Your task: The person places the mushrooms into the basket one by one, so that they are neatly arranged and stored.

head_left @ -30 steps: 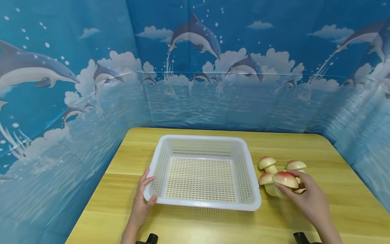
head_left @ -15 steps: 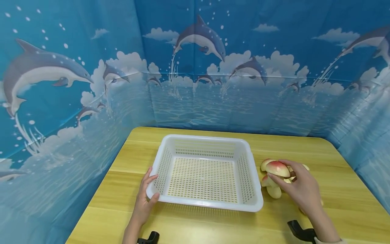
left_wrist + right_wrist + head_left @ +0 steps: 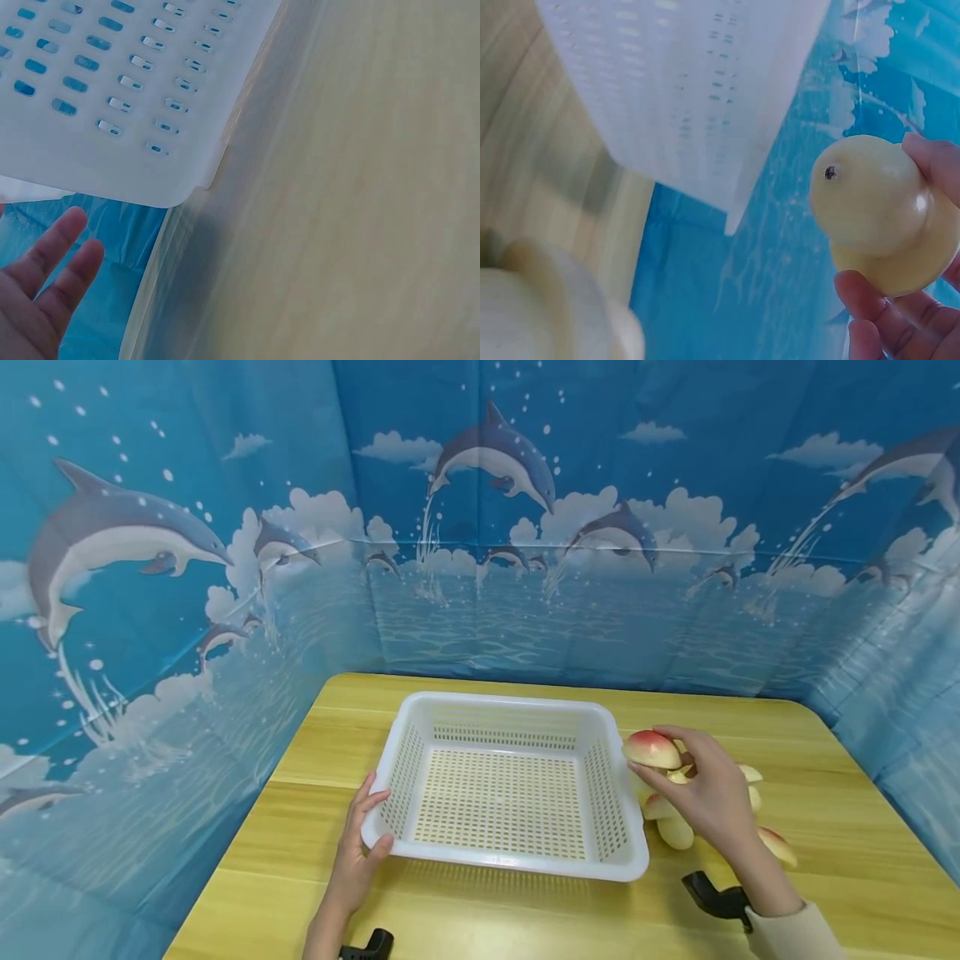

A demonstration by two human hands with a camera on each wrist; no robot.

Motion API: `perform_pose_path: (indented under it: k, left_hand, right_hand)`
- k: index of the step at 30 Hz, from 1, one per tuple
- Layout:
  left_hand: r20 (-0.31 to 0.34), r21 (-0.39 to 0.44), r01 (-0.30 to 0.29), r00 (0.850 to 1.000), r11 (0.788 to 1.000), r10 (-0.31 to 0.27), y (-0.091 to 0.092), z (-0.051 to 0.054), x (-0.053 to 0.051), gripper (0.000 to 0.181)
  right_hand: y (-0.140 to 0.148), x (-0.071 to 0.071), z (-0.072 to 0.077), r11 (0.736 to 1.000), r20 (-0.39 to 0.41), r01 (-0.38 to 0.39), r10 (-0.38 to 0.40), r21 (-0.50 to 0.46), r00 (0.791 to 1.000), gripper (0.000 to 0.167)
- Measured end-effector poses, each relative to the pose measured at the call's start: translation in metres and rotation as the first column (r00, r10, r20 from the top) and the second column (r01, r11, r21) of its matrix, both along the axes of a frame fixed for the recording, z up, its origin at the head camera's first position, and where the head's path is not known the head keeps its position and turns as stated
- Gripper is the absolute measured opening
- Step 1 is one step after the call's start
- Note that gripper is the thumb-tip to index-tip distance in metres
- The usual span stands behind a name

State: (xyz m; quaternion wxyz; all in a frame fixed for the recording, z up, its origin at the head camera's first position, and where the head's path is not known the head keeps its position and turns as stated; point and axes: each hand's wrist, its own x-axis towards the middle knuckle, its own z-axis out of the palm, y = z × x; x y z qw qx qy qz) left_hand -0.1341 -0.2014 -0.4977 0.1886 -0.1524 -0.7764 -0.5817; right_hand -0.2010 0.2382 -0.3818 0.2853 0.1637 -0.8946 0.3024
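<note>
My right hand [image 3: 708,789] holds a toy mushroom [image 3: 651,749] with a red-and-cream cap by the basket's right rim. In the right wrist view the fingertips grip its cap, and the round cream stem [image 3: 866,191] with a dark spot faces the camera. My left hand [image 3: 356,852] grips the near left corner of the white plastic basket [image 3: 510,860], thumb and one finger over the rim. Two other fingers [image 3: 71,277] stretch out straight below the basket in the left wrist view. Nothing lies inside the basket.
More toy mushrooms [image 3: 675,832] lie right of the basket, partly hidden by my right hand; one red-tinged cap [image 3: 776,847] shows beside the forearm. Black wrist mounts [image 3: 716,896] sit at both wrists. A dolphin-printed curtain [image 3: 487,610] surrounds the wooden table [image 3: 487,918].
My right hand has lifted the mushroom from the group and carried it left and away from me, to the basket's right rim. The left hand stays at the basket corner. The view has shifted slightly.
</note>
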Motion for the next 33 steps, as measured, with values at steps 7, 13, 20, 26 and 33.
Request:
perform_pose_path:
  k: [7, 13, 20, 26, 33]
  left_hand:
    - [0.003, -0.005, -0.007, 1.0, 1.0, 0.007, 0.0, -0.001, 0.0, 0.052]
    - [0.002, -0.004, -0.004, 1.0, 1.0, 0.004, 0.0, -0.002, 0.0, 0.051]
    - [0.0, -0.007, 0.0, 1.0, 1.0, 0.0, -0.001, -0.002, -0.001, 0.052]
    - [0.01, -0.008, 0.005, 1.0, 1.0, -0.005, -0.001, 0.0, -0.002, 0.052]
    - [0.003, -0.007, 0.006, 1.0, 1.0, -0.006, 0.0, 0.001, 0.001, 0.052]
  right_hand:
    - [-0.017, -0.012, 0.012, 0.993, -0.043, -0.077, 0.081, 0.087, 0.996, 0.057]
    - [-0.028, -0.019, 0.021, 0.982, -0.039, -0.12, 0.127, 0.145, 0.991, 0.054]
    - [-0.043, -0.025, 0.031, 0.968, -0.019, -0.156, 0.163, 0.197, 0.986, 0.054]
    - [-0.057, -0.032, 0.037, 0.949, -0.002, -0.212, 0.218, 0.233, 0.976, 0.055]
    - [-0.078, -0.039, 0.041, 0.93, 0.017, -0.269, 0.273, 0.251, 0.962, 0.056]
